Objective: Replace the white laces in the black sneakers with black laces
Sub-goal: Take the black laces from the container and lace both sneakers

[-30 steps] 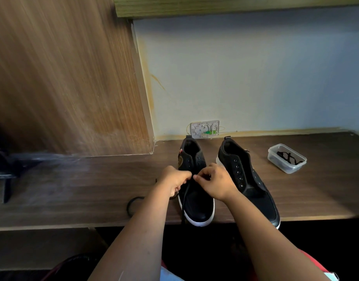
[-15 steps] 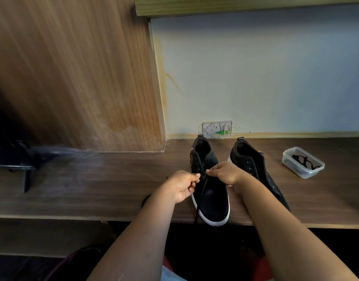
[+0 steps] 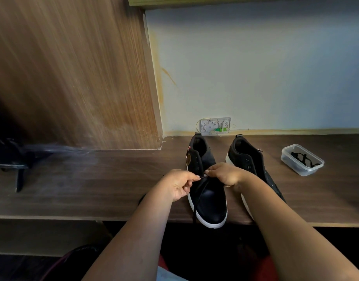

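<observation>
dark stand (image 3: 14,161): far left on the tabletop (image 3: 93,189); blurred, what it is I cannot tell
wooden panel (image 3: 73,78): upright at the back left; its lower edge meets the tabletop; pale wall (image 3: 255,67) to its right
left hand (image 3: 179,184): over the tabletop just left of the left sneaker; fingers (image 3: 191,179) curled, thumb and forefinger pinching the black lace beside the eyelet rows
black lace (image 3: 199,194): pinched between both hands over the left sneaker; one strand runs from the pinch down across the toe and hangs past the front edge of the tabletop; a dark loop beside the left forearm may be more of it, I cannot tell
left sneaker (image 3: 210,201): black with a white sole; toe toward the person, reaching the front edge; heel toward the wall; upper eyelets bare
wall socket plate (image 3: 215,126): white, on the wall just behind the heels; a green patch shows on it
right hand (image 3: 225,174): over the middle of the left sneaker; fingers curled down, tips closed on the lace, touching the left hand's tips
right sneaker (image 3: 249,159): black, just beside the left one; eyelets bare; front part hidden behind the right forearm
plastic container (image 3: 302,160): clear, lidless, on the tabletop right of the sneakers, apart from them; a dark tangled lace lies inside
</observation>
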A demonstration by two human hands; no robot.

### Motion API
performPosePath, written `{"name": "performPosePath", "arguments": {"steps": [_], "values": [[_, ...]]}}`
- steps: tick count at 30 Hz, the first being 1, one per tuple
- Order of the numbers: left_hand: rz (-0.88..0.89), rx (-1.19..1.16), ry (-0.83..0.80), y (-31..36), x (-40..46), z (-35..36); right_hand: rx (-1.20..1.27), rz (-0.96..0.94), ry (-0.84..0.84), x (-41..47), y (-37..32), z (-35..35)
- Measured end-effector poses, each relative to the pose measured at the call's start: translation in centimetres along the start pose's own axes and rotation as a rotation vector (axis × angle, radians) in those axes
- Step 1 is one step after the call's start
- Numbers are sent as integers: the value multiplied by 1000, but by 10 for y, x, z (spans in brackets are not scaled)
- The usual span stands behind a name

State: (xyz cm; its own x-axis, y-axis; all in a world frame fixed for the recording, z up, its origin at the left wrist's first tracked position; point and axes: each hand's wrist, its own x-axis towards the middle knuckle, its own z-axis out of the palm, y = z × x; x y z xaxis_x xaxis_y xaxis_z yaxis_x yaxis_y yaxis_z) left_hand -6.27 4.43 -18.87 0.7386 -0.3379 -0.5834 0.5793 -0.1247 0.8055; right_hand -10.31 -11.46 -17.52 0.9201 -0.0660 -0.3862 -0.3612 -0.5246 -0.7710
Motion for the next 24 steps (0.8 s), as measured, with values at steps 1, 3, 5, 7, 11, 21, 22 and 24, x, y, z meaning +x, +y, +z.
{"name": "performPosePath", "arguments": {"steps": [1, 3, 5, 7, 11, 21, 22, 24], "values": [[26, 44, 32, -1, 1, 0, 46, 17, 12, 0, 0, 1], [86, 120, 103, -2, 3, 1, 151, 83, 65, 1, 0, 4], [89, 108, 120, -2, 4, 1, 157, 105, 96, 5, 1, 7], [53, 60, 102, -2, 5, 0, 124, 97, 112, 7, 1, 7], [-26, -46, 71, 0, 3, 0, 159, 76, 129, 7, 5, 3], [-68, -62, 62, 2, -3, 1, 1110, -94, 36, -28, 28, -48], [-64, -48, 61, 3, -3, 1, 1242, -174, 80, -31, 31, -54], [-57, -14, 60, 3, -5, 1, 1493, -351, 133, -38, 35, -64]]}}
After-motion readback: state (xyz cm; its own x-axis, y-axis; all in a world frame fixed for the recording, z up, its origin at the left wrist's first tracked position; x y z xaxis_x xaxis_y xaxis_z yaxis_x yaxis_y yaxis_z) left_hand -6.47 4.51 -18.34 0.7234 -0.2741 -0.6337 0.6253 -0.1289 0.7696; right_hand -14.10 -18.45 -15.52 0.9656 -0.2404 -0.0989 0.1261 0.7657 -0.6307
